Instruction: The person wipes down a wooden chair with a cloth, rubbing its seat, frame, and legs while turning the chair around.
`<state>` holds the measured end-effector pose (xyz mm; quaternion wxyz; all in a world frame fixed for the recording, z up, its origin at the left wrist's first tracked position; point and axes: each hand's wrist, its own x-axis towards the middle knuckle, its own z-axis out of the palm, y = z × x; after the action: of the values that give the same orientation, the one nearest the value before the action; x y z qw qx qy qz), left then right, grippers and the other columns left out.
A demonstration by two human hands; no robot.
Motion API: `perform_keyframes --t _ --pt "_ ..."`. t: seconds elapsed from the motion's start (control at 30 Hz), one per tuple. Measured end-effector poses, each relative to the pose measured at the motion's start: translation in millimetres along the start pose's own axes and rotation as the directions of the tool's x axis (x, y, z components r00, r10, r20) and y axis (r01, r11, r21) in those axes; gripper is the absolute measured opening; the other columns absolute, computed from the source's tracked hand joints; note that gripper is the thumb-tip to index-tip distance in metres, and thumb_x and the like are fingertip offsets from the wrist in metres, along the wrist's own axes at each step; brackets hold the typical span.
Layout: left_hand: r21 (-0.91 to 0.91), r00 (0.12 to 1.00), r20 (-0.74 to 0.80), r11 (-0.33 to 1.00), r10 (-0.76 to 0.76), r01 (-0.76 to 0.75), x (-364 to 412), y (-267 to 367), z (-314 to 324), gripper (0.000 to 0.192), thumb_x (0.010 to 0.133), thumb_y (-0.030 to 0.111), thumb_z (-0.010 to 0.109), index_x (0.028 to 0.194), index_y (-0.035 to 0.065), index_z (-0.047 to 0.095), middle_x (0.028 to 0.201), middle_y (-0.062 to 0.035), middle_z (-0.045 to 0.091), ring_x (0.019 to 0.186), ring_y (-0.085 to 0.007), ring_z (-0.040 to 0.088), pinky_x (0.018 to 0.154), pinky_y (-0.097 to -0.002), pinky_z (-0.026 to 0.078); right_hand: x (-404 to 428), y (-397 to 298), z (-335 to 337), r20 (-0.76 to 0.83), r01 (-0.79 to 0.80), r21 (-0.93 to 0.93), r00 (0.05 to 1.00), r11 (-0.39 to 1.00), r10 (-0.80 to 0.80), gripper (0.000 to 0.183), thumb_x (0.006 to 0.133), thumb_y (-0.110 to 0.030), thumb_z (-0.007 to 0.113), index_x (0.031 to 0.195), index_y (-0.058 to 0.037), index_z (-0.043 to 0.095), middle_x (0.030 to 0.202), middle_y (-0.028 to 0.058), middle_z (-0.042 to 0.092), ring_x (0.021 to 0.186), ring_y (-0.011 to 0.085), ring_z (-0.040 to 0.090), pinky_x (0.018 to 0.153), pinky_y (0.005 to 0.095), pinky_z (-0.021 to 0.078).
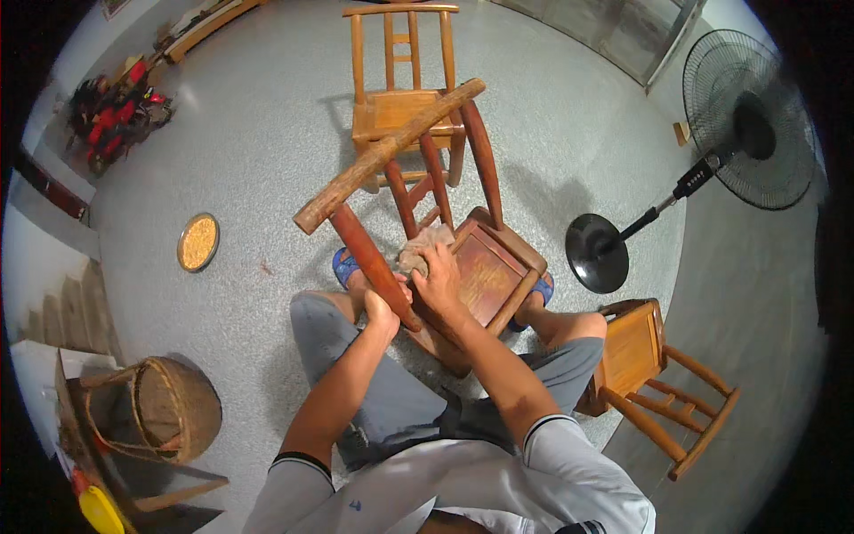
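A low wooden chair with a brown seat panel (490, 270) stands tilted between my knees. Red-brown posts rise from it to a rough, bark-toned top rail (393, 153). My left hand (389, 304) is wrapped around the lower part of the near red-brown back post (373, 263). With bent fingers, my right hand (435, 270) holds a crumpled pale cloth or paper (425, 248) by the inner edge of the seat, close to the slimmer back spindles. The fingertips of both hands are partly hidden.
Beyond the chair stands a yellowish wooden chair (400, 110); another (630, 354) is at my right. A black pedestal fan (597, 253) is on the right. At left are a round dish of yellow grains (199, 242) and a woven basket (200, 407).
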<state>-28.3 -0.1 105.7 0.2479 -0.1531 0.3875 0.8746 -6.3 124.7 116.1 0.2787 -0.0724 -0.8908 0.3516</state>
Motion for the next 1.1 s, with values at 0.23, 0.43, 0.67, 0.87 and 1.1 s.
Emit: perform_keyframes --t 0.23,0.43,0.67,0.87,1.1 --pt "-0.009 1.0 0.022 1.0 -0.008 0.008 -6 3 8 0.038 0.087 0.036 0.04 0.08 0.0004 0.05 0.055 -0.0085 0.045 0.05 -0.0231 0.045 0.052 -0.0361 0.039 -30 47 2 0.224 -0.053 -0.076 0.972 0.996 0.069 0.034 0.067 -0.014 0.068 0.099 -0.009 0.06 0.101 0.0174 0.055 0.095 0.0376 0.055 0.08 0.0438 0.0451" --pt "-0.051 0.998 0.058 0.998 -0.021 0.024 1 1 -5 0.039 0.087 0.038 0.041 0.081 0.0002 0.049 0.055 -0.0083 0.044 0.05 -0.0226 0.044 0.052 -0.0352 0.038 25 46 -35 0.053 -0.056 -0.033 0.997 0.998 0.057 0.034 0.07 -0.023 0.065 0.102 -0.012 0.065 0.104 0.0126 0.064 0.09 0.0301 0.063 0.08 0.0425 0.0497" --pt "-0.003 1.0 0.019 1.0 0.012 -0.012 -3 4 3 0.038 0.09 0.035 0.039 0.081 -0.0011 0.049 0.055 -0.0088 0.045 0.05 -0.0226 0.044 0.051 -0.0346 0.037 20 53 -9 0.461 0.201 -0.414 0.888 0.888 0.014 0.033 0.074 -0.023 0.063 0.105 -0.0117 0.064 0.126 0.0127 0.049 0.108 0.041 0.049 0.083 0.0459 0.0465" --pt "0.008 0.998 0.06 1.0 -0.001 0.0 -6 1 6 0.032 0.089 0.029 0.04 0.084 -0.0013 0.049 0.057 -0.0095 0.046 0.051 -0.0231 0.045 0.053 -0.0351 0.038 4 67 5 0.339 0.219 -0.442 0.938 0.87 -0.064 0.033 0.07 -0.021 0.066 0.101 -0.0096 0.064 0.122 0.0146 0.048 0.098 0.0378 0.052 0.079 0.0461 0.0456" --pt "0.023 0.997 0.076 1.0 0.005 -0.007 -10 -7 -4 0.035 0.09 0.03 0.039 0.082 -0.0006 0.053 0.056 -0.0089 0.049 0.051 -0.022 0.048 0.052 -0.0331 0.041 -20 40 -32 0.407 -0.026 -0.34 0.897 0.94 0.173 0.032 0.067 -0.019 0.067 0.097 -0.0086 0.065 0.115 0.0191 0.052 0.096 0.0392 0.054 0.082 0.0466 0.0453"
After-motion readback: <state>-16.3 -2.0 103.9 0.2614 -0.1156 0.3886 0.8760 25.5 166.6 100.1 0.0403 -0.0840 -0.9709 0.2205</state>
